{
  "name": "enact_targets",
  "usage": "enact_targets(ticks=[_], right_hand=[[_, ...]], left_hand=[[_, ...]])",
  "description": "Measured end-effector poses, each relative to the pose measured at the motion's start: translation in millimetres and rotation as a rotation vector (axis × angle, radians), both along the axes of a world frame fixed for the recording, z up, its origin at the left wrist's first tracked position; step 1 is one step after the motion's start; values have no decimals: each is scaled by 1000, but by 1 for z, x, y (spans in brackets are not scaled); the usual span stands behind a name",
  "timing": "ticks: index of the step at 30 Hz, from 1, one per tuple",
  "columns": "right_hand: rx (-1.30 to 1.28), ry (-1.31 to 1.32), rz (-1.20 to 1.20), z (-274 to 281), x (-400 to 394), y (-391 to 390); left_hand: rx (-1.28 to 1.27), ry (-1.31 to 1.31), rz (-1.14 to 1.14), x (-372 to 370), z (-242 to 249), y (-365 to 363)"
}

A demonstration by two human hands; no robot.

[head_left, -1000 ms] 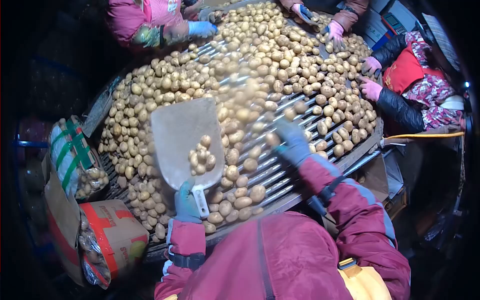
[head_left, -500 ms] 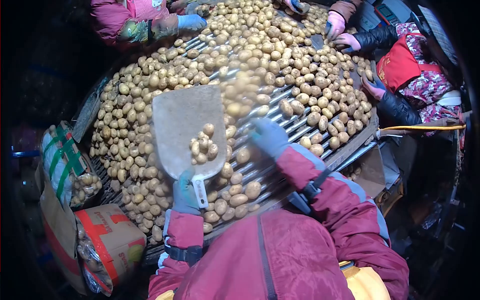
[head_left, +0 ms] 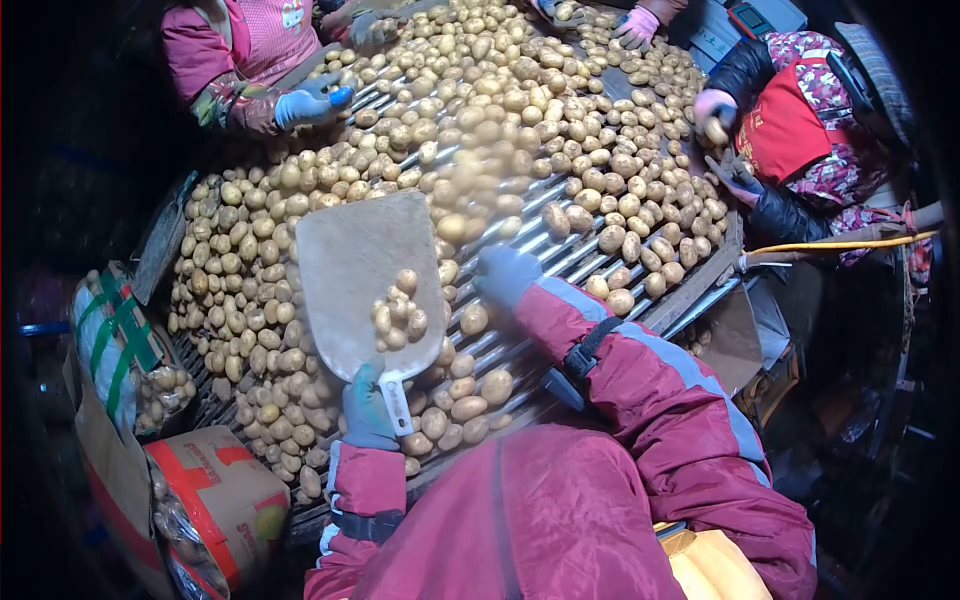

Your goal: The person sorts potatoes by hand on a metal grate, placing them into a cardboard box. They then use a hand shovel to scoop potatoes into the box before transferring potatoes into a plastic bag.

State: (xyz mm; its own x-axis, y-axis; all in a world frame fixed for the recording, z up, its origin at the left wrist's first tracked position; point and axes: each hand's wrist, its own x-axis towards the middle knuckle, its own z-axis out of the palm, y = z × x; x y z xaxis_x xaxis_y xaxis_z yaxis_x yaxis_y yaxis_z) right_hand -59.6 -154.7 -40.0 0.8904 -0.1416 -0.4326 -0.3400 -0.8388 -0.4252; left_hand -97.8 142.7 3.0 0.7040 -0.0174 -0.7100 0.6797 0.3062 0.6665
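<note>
My left hand (head_left: 368, 408), in a grey-green glove, is closed around the handle of a pale, flat scoop (head_left: 350, 260). Several small potatoes (head_left: 402, 318) lie on the scoop's blade near its right side. Under and around the scoop are heaped potatoes (head_left: 240, 250). My right hand (head_left: 508, 276), in a blue-grey glove, is over the metal slats (head_left: 530, 235) to the right of the scoop, close to loose potatoes. Its fingers are blurred and partly hidden, so I cannot make out whether it holds anything.
A taped cardboard box (head_left: 225, 490) and a bag of potatoes (head_left: 165, 395) stand at the lower left. Across the slatted table, co-workers' gloved hands (head_left: 310, 103) are among the potatoes. A yellow cable (head_left: 840, 244) runs along the right, above an open carton (head_left: 730, 335).
My right hand has moved slightly left toward the scoop. My left hand keeps its grip on the scoop. A co-worker's hand at the right has drawn back with a potato.
</note>
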Motion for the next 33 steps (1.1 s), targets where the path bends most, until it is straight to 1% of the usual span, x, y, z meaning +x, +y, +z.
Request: enact_targets(ticks=[2,5,6,7,9,11,12,15,16,19,20,22,23,24,27,28,29,31,33], right_hand=[[18,-2,-10,-1,-1,-5],[188,-68,-269,-2,-6,-22],[186,-160,-403,-11,-5,-30],[362,-184,-492,3,-5,-41],[552,-254,-556,11,1,-48],[821,-199,-326,56,8,-30],[959,-43,-324,89,10,-17],[885,-367,-364,59,49,-17],[606,-509,-298,54,63,-22],[265,-655,-37,11,107,-30],[149,-715,32,-3,120,-28],[-78,-765,169,-25,131,-32],[-48,-719,202,-26,137,-39],[-17,-672,234,-27,143,-46],[6,-762,107,-24,128,-68],[-4,-805,86,-37,122,-78],[-14,-851,65,-51,112,-89],[-11,-612,-80,-44,81,-108],[-33,-610,109,-60,58,-147]], left_hand=[[23,-17,33,1,11,-17],[24,-23,39,3,12,-19],[6,-33,21,3,6,-15],[7,-4,7,3,10,-14],[5,38,-19,6,17,-15],[5,49,-29,8,15,-16],[7,48,-28,8,13,-15],[25,33,-24,9,10,-10],[45,43,-4,9,14,-12],[38,30,22,7,18,-11],[54,8,-7,5,7,-3],[55,32,8,6,12,-4],[57,45,20,7,15,-5],[-1,21,51,8,16,-7],[57,143,-20,11,40,-11],[60,166,15,12,42,-16],[45,120,18,12,37,-14],[18,32,22,7,21,-7],[71,91,-16,12,35,-10]])
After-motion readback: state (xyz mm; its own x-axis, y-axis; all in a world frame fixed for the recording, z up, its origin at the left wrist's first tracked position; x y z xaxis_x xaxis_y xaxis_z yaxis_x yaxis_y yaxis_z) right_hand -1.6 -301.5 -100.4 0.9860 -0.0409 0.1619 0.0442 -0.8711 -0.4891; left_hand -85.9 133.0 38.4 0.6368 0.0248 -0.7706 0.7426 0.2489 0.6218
